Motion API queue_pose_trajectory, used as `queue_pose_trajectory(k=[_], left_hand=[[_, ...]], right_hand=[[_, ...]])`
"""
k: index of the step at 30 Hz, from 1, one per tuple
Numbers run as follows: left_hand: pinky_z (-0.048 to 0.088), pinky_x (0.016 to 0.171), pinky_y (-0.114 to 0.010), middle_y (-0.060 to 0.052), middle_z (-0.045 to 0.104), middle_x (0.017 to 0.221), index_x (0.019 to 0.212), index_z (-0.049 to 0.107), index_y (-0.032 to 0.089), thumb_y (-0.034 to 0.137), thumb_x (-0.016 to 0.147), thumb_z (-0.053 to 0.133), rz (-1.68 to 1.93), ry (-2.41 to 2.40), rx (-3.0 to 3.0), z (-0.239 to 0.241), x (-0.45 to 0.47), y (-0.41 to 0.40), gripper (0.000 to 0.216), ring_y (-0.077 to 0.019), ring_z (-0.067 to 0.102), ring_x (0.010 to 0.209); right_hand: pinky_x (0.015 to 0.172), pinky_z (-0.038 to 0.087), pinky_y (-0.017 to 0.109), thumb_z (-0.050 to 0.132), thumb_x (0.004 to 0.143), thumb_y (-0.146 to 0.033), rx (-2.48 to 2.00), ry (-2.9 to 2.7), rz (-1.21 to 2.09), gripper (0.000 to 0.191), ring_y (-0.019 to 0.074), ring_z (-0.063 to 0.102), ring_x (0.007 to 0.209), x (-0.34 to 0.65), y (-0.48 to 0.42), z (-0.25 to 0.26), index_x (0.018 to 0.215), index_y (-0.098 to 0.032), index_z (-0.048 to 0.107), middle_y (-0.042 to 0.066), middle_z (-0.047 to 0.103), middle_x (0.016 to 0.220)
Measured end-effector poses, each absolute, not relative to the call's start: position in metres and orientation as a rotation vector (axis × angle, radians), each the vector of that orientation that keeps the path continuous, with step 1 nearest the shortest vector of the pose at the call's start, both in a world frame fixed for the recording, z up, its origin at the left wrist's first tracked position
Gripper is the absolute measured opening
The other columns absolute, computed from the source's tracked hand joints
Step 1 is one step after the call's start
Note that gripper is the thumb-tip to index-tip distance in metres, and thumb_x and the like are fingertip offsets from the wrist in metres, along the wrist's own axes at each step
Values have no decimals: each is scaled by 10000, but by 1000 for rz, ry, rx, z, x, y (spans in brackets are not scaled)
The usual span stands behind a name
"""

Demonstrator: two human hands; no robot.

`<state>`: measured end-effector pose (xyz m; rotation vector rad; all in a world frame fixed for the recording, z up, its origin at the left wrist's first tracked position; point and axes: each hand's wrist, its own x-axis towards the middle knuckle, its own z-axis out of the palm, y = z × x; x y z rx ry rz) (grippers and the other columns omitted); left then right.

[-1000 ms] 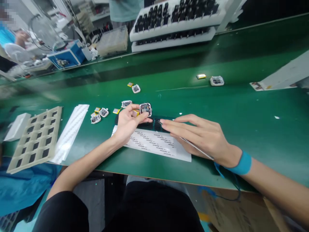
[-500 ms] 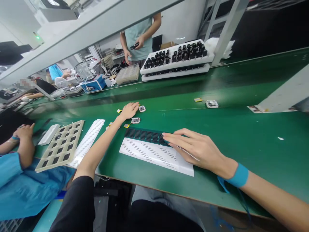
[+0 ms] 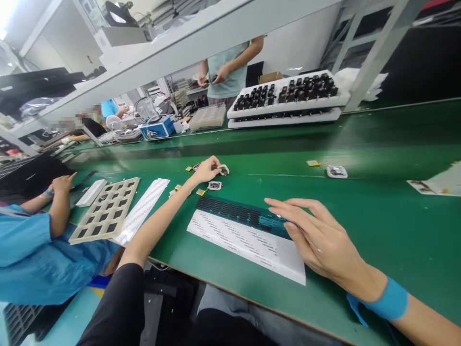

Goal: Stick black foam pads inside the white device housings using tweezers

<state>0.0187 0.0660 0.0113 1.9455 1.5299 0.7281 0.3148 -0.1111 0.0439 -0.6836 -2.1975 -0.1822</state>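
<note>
My left hand (image 3: 208, 171) reaches to the far middle of the bench, its fingers closed on the edge of a small white-rimmed device housing (image 3: 224, 169). Just below it lies a second open housing (image 3: 215, 185), with a yellow-edged battery (image 3: 200, 191) beside it. My right hand (image 3: 320, 238) hovers over the right end of a dark sheet of black adhesive pieces (image 3: 230, 211), fingers long and thumb bent in. Only small glints of the slim metal tool, which looks like tweezers, show at this hand; the rest is hidden. White printed backing paper (image 3: 234, 240) lies along the sheet's near side.
Left of my arm are another printed strip (image 3: 144, 206) and a beige compartment tray (image 3: 108, 206), near a co-worker's hands (image 3: 63, 185). Another housing (image 3: 337, 171) and battery (image 3: 313, 163) lie at right. White foam trays (image 3: 288, 101) of black parts stand behind, under the shelf beam.
My left hand has taken hold of the housing and tilted it up from the bench. My right hand has drawn back from the sheet's black pieces. The camera view has shifted.
</note>
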Motion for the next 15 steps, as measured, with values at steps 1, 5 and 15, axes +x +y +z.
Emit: queue_pose_trajectory(k=[1, 5, 15], left_hand=[[570, 928, -352, -53, 743, 970, 1022, 646, 140, 189, 973, 708, 792, 1503, 1935, 14, 21, 54, 93, -193, 712, 927], [546, 796, -289, -32, 756, 869, 1213, 583, 164, 267, 1023, 594, 935, 1306, 1828, 21, 41, -11, 217, -172, 704, 783], [630, 676, -255, -6, 754, 779, 946, 517, 193, 415, 881, 851, 779, 732, 1132, 34, 89, -113, 407, -155, 758, 644]], right_hand=[[766, 592, 407, 468, 1101, -58, -683, -2195, -156, 266, 271, 671, 924, 315, -113, 44, 1305, -159, 605, 120, 769, 1122], [606, 494, 324, 453, 1105, -36, -727, -2156, -203, 266, 198, 575, 664, 313, -121, 40, 1291, -155, 599, 35, 676, 810], [564, 421, 263, 476, 1170, -161, -767, -2341, -116, 160, 112, 587, 613, 312, -133, 37, 1165, -180, 635, -27, 653, 777]])
